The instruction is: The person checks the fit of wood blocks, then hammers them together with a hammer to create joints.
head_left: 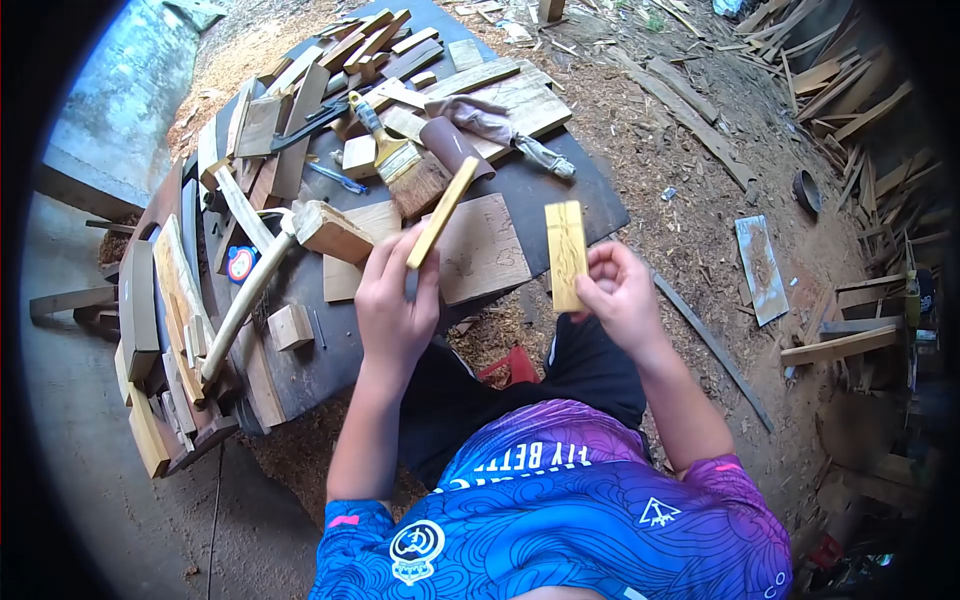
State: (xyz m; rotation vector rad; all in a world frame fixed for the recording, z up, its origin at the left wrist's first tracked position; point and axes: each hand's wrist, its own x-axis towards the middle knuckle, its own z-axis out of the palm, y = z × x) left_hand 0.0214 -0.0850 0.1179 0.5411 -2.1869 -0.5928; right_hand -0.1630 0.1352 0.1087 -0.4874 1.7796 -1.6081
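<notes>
Left fingers (428,285) closed on yellow strip (444,212), right fingers (612,260) pinching yellow slat (566,245); both look cut to shape, held apart; brush (400,165) idle

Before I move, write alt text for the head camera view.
The left hand holds a narrow wooden strip; the right hand holds a flat wooden piece, upright. Beyond them, a dark table bears a wide brush and many wood pieces.
</notes>
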